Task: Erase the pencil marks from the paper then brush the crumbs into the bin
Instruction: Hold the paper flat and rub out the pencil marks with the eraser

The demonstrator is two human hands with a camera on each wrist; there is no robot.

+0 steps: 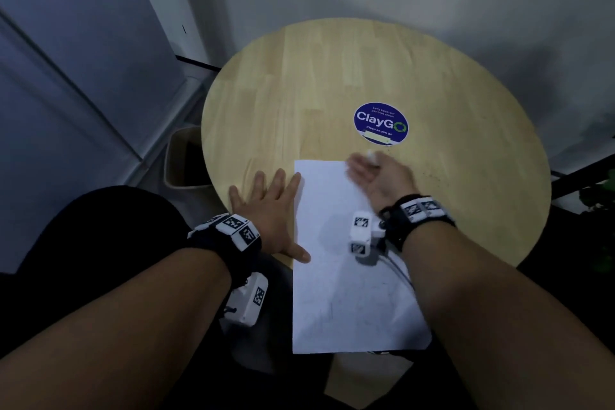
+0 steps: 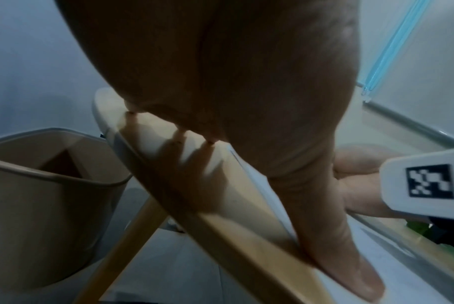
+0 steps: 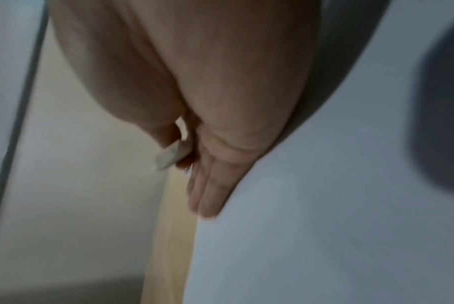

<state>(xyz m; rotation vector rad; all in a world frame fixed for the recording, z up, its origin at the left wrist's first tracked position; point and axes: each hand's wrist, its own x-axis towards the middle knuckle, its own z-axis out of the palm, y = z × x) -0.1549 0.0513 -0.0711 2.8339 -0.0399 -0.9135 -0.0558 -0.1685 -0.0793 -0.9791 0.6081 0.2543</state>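
My left hand (image 1: 271, 210) lies flat, pinning paper (image 1: 336, 243) at frame centre. My right hand (image 1: 379, 176), fingers straight, thumb tucking eraser (image 3: 168, 157), sweeps top edge. Bin (image 1: 184, 156) sits mid-left under table (image 1: 299, 76). Risk: crumbs scatter right w/ loose sweep.

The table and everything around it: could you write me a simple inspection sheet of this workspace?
Surface: round wooden table with a blue ClayGo sticker.
Job's things: white paper overhanging the near table edge, faint pencil marks low on it; a small white eraser; beige bin on the floor left of the table.
Clutter: dark specks on the wood right of the paper.
Hands: left hand flat, thumb on the paper's left edge; right hand blurred at the top right corner, eraser tucked by its thumb, fingers straight.
Cables: thin cable from the right wrist camera.
Surroundings: grey walls, green leaves at the far right.
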